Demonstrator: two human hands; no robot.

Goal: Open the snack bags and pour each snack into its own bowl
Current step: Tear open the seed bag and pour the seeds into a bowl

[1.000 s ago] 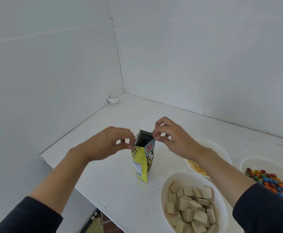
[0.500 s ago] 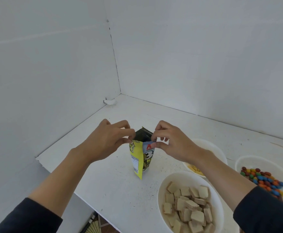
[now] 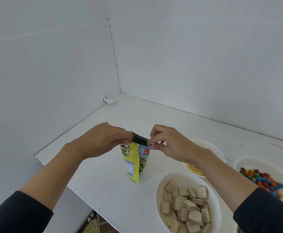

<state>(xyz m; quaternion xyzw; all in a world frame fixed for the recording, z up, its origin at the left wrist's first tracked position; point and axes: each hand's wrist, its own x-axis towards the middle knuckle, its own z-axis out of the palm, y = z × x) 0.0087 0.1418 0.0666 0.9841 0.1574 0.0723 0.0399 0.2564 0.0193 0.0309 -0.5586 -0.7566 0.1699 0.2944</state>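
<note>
Left grip (image 3: 102,140), right grip (image 3: 169,145) pinch snack bag (image 3: 133,165) along top edge.

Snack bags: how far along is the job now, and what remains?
Done: wafer bowl, candy bowl and a third bowl are filled. In hand: left hand and right hand pinch the top of the yellow bag. Left: pouring it out.

A single wide-angle camera worn on the person's head looks forward and down along both forearms at a table (image 3: 103,182) set into a corner of white walls (image 3: 187,56). The left hand (image 3: 103,140) and right hand (image 3: 169,145) sit close, mid-frame, on a bag (image 3: 134,163); bowls (image 3: 157,195) are cropped at lower right.
</note>
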